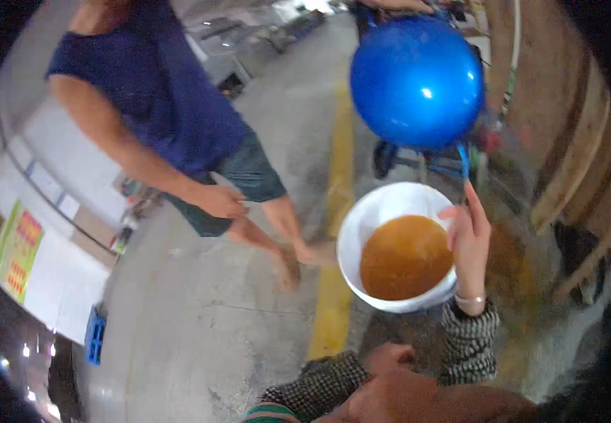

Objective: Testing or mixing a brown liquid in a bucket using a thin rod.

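Note:
A white round bucket (351, 247) holds an orange-brown liquid (408, 257). My right hand (469, 236), with a bracelet at the wrist, is raised at the bucket's right rim. Its index finger stretches up and the others are loosely bent and apart; nothing shows between them. Whether it touches the rim, I cannot tell. Close to my body, below the bucket, my left hand (390, 358) has its fingers curled in. A blurred shape partly covers it, so anything inside it is hidden. Both my sleeves have a black-and-white pattern.
A person (157, 106) in a dark sleeveless top and shorts stands at the left, an arm hanging down. A large shiny blue round object (418, 81) is beyond the bucket, above a wheeled frame (425, 162). A yellow line (330, 324) runs along the concrete floor.

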Demonstrator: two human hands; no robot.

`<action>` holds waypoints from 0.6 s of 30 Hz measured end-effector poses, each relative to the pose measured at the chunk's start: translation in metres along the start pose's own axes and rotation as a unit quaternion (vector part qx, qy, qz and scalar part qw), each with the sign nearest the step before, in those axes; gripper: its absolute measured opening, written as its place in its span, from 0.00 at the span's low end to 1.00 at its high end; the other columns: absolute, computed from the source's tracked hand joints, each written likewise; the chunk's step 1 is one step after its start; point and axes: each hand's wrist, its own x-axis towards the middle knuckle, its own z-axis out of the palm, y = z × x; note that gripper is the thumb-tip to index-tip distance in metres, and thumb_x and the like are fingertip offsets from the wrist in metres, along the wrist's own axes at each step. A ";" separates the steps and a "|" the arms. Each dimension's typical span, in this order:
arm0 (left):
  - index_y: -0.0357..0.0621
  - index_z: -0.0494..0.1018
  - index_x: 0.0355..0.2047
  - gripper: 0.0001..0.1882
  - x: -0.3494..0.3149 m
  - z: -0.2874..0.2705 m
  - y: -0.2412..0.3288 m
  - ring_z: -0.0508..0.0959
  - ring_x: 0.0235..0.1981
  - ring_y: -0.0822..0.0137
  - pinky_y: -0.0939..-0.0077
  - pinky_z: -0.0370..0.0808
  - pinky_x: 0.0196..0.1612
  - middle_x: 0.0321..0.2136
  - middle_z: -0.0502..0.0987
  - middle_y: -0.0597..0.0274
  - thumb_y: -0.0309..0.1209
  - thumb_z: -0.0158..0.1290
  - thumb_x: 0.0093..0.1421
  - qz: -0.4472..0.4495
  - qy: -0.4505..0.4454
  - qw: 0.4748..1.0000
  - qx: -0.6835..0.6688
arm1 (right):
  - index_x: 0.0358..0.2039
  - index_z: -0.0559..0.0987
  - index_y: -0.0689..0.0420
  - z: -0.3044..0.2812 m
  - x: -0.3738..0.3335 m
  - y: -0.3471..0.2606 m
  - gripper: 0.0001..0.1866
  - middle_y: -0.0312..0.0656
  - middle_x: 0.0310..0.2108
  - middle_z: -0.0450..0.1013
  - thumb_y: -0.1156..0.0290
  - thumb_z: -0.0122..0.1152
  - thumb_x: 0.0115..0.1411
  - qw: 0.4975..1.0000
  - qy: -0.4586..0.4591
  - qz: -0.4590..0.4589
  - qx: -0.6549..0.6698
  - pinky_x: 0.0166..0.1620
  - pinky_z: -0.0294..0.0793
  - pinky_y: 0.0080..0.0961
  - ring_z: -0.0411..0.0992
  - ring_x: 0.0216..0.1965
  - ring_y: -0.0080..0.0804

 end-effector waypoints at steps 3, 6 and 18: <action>0.40 0.68 0.32 0.14 0.005 0.000 0.007 0.74 0.29 0.52 0.62 0.70 0.32 0.26 0.73 0.50 0.36 0.54 0.49 0.042 -0.011 0.999 -0.018 | 0.55 0.59 0.61 -0.008 -0.005 0.007 0.23 0.34 0.22 0.70 0.78 0.38 0.57 0.998 -0.058 0.009 -0.003 0.14 0.55 0.09 0.56 0.12 0.10; 0.40 0.67 0.31 0.13 0.005 -0.002 0.009 0.74 0.27 0.52 0.62 0.70 0.31 0.23 0.72 0.51 0.35 0.54 0.49 0.037 0.001 0.999 -0.025 | 0.55 0.59 0.61 -0.010 -0.005 0.013 0.22 0.34 0.22 0.70 0.77 0.37 0.58 0.996 -0.084 0.027 -0.031 0.14 0.56 0.09 0.56 0.12 0.11; 0.42 0.67 0.32 0.12 0.001 -0.007 0.015 0.71 0.21 0.59 0.66 0.68 0.26 0.18 0.69 0.55 0.31 0.54 0.47 0.068 0.011 0.998 0.001 | 0.55 0.60 0.59 -0.014 -0.003 0.010 0.24 0.36 0.22 0.70 0.79 0.37 0.56 0.992 -0.094 0.027 -0.080 0.16 0.57 0.09 0.57 0.13 0.11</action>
